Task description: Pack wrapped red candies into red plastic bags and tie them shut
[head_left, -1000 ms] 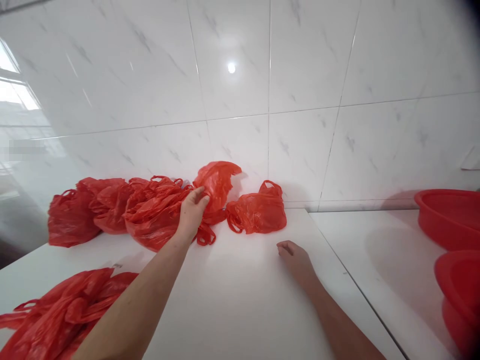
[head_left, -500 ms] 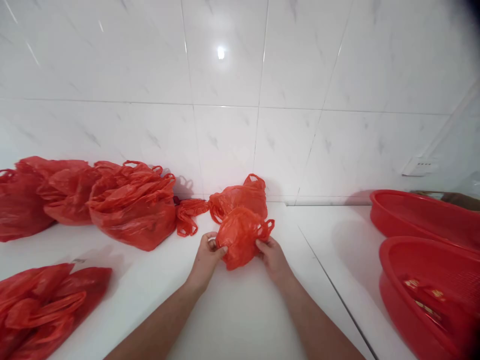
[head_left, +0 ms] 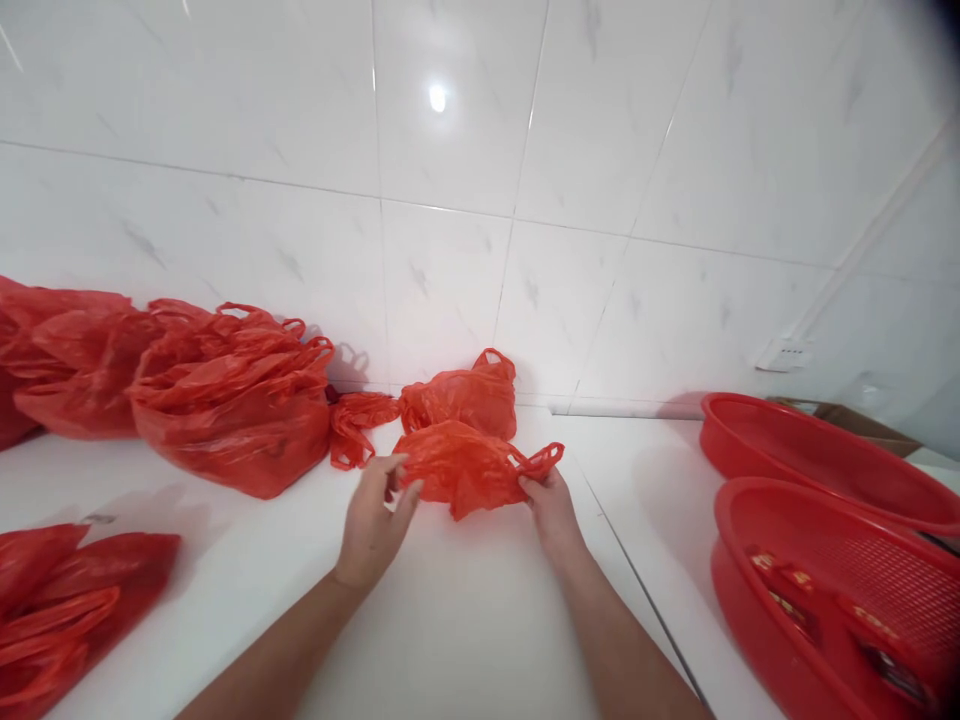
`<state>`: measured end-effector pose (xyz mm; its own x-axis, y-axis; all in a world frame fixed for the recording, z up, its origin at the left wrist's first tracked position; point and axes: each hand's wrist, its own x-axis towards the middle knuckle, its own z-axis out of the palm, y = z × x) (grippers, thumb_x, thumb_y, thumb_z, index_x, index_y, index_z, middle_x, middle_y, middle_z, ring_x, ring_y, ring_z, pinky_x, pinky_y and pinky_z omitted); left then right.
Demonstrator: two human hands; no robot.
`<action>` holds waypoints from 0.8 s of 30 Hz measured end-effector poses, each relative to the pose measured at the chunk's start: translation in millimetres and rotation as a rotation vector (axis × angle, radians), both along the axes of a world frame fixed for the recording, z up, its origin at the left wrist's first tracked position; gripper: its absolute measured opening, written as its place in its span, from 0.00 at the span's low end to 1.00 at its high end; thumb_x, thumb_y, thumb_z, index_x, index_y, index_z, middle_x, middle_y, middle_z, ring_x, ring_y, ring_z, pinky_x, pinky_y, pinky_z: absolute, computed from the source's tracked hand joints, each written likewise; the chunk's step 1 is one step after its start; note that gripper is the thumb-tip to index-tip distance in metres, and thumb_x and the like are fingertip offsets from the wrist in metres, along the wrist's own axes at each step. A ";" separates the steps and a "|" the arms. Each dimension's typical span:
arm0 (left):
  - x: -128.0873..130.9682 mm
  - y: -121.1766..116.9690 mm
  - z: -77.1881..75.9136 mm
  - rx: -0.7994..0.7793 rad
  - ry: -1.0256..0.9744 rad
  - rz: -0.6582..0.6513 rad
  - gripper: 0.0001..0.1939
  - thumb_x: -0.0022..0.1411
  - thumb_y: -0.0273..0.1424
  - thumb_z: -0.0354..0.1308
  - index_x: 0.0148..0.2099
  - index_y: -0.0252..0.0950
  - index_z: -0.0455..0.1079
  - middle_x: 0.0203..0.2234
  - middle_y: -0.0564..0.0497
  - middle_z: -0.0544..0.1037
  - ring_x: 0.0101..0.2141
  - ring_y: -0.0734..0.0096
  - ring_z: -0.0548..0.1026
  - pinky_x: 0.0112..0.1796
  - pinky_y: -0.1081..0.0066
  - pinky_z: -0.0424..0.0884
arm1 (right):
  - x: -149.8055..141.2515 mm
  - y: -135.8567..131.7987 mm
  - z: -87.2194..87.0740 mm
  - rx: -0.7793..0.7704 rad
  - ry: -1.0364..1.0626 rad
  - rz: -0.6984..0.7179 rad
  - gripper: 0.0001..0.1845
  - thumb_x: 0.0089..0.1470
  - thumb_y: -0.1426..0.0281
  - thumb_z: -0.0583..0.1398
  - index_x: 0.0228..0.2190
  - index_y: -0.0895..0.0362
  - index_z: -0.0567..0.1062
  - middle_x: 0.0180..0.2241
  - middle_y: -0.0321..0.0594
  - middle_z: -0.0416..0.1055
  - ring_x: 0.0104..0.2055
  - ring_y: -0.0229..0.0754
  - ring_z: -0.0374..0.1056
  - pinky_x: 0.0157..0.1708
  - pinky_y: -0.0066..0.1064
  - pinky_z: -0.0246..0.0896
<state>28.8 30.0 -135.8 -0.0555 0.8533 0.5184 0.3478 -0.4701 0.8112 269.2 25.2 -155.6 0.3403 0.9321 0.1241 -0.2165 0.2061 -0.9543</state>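
Observation:
A red plastic bag (head_left: pixel 461 465) with loop handles hangs spread out above the white tabletop. My right hand (head_left: pixel 553 515) pinches its right side just below a handle. At its left edge is my left hand (head_left: pixel 376 520), thumb and forefinger apart, fingertips at the plastic without closing on it. Directly behind stands another red bag (head_left: pixel 472 395), partly covered by the front one. A crumpled red bag (head_left: pixel 356 420) lies to the left of that.
Full red bags (head_left: pixel 232 420) line the tiled wall at left, and a flat red bag (head_left: pixel 82 600) lies nearer. On the right, a red basket (head_left: pixel 724 510) holds several small red packets (head_left: pixel 825 600), with a second red basket (head_left: pixel 709 420) behind. A seam (head_left: pixel 637 560) crosses the tabletop.
The bag has widened from a rounded shape to a stretched one. My left hand has moved left and its fingers have parted, while my right hand keeps its pinch. The view has shifted rightward.

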 end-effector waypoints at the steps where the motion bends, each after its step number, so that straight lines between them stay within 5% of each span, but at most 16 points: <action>1: 5.9 -5.1 1.0 -0.052 0.009 -0.101 0.22 0.55 0.36 0.58 0.52 0.41 0.62 0.34 0.52 0.68 0.30 0.71 0.67 0.33 0.68 0.67 | -4.9 -5.1 3.4 -0.004 -0.039 -0.012 0.11 0.41 0.71 0.62 0.30 0.55 0.67 0.29 0.35 0.69 0.34 0.43 0.66 0.36 0.34 0.61; 5: 31.4 -22.8 5.8 -0.297 -0.110 -0.368 0.38 0.49 0.39 0.64 0.60 0.41 0.53 0.38 0.49 0.71 0.32 0.68 0.70 0.31 0.69 0.68 | -31.3 -38.6 11.7 0.122 -0.455 -0.049 0.06 0.45 0.75 0.58 0.25 0.54 0.64 0.26 0.33 0.63 0.29 0.39 0.59 0.30 0.30 0.56; 8: 42.6 -30.7 13.4 -0.396 -0.179 -0.437 0.26 0.47 0.41 0.65 0.46 0.35 0.68 0.31 0.49 0.74 0.31 0.65 0.71 0.31 0.69 0.67 | -49.0 -63.8 6.8 0.338 -0.886 -0.018 0.08 0.46 0.78 0.53 0.24 0.53 0.60 0.29 0.35 0.62 0.30 0.39 0.58 0.29 0.30 0.54; 10: 44.0 -31.8 18.7 -0.457 -0.236 -0.445 0.17 0.51 0.43 0.62 0.35 0.33 0.71 0.25 0.51 0.73 0.29 0.68 0.70 0.32 0.69 0.66 | -53.7 -73.0 1.2 0.415 -0.993 0.029 0.09 0.45 0.80 0.52 0.25 0.53 0.60 0.31 0.37 0.62 0.31 0.40 0.58 0.30 0.31 0.55; 13: 37.4 -24.6 23.5 -0.491 -0.465 -0.402 0.16 0.54 0.42 0.59 0.37 0.33 0.72 0.29 0.50 0.76 0.32 0.68 0.72 0.36 0.68 0.67 | -45.9 -74.3 -0.8 0.401 -0.953 0.056 0.06 0.49 0.77 0.52 0.26 0.54 0.61 0.33 0.38 0.62 0.32 0.39 0.60 0.30 0.30 0.56; 17: 18.7 -3.5 22.3 -0.510 -0.792 -0.350 0.17 0.51 0.39 0.63 0.41 0.35 0.71 0.34 0.49 0.77 0.32 0.72 0.73 0.36 0.71 0.70 | -14.8 -66.3 10.9 0.221 -0.711 -0.237 0.05 0.56 0.68 0.52 0.29 0.55 0.64 0.32 0.37 0.64 0.33 0.40 0.61 0.33 0.30 0.58; 20: 9.0 8.2 16.0 -0.526 -0.803 -0.309 0.15 0.50 0.38 0.63 0.37 0.35 0.68 0.32 0.50 0.76 0.30 0.75 0.73 0.35 0.72 0.71 | 7.8 -61.6 17.3 -0.005 -0.558 -0.385 0.08 0.54 0.63 0.55 0.28 0.55 0.64 0.29 0.35 0.65 0.30 0.39 0.61 0.29 0.29 0.57; 24: 10.5 9.7 3.4 -0.565 -0.693 -0.256 0.15 0.52 0.37 0.61 0.39 0.33 0.67 0.33 0.45 0.75 0.31 0.69 0.75 0.36 0.63 0.73 | 21.0 -58.9 13.4 -0.175 -0.410 -0.310 0.11 0.52 0.60 0.56 0.27 0.55 0.65 0.27 0.34 0.66 0.28 0.38 0.62 0.26 0.27 0.57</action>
